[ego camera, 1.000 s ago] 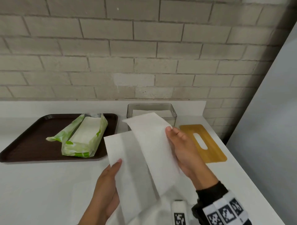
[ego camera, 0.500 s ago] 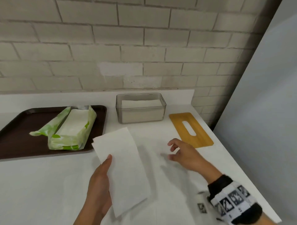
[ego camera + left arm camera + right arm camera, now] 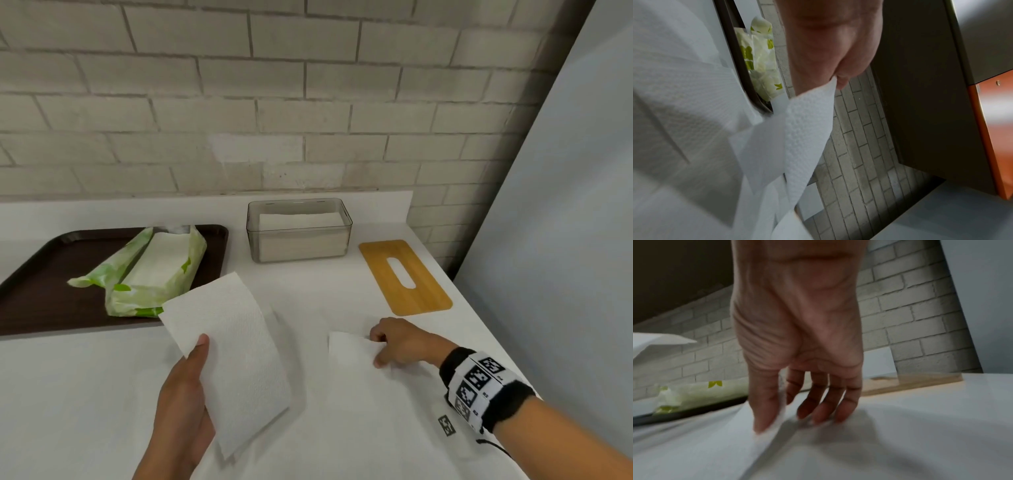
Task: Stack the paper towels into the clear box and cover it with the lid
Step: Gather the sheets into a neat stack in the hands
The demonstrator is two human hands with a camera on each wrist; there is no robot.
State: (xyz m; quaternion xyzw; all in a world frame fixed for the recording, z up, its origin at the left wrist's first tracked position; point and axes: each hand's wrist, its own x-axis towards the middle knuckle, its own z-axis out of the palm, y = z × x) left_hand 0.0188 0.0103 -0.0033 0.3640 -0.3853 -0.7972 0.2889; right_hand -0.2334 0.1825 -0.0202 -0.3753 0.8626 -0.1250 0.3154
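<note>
My left hand (image 3: 185, 394) holds a folded white paper towel (image 3: 233, 346) above the counter, thumb on top; in the left wrist view the fingers (image 3: 840, 78) pinch that towel (image 3: 807, 129) at its edge. My right hand (image 3: 394, 342) is down on the counter and pinches the edge of a second paper towel (image 3: 356, 373) between thumb (image 3: 764, 410) and fingers, lifting that towel's edge (image 3: 781, 408). The clear box (image 3: 298, 230) stands at the back, with a stack of towels inside. The wooden lid (image 3: 404, 275), with its slot, lies flat to the right of the box.
A dark brown tray (image 3: 41, 274) at the left holds an opened green-and-white towel pack (image 3: 154, 270). A brick wall runs behind the counter. A grey panel (image 3: 565, 240) bounds the right side, next to the counter's right edge.
The right hand let go of the towel held in the air, dropped to the counter on the right and took hold of another towel's edge. The left hand keeps its towel.
</note>
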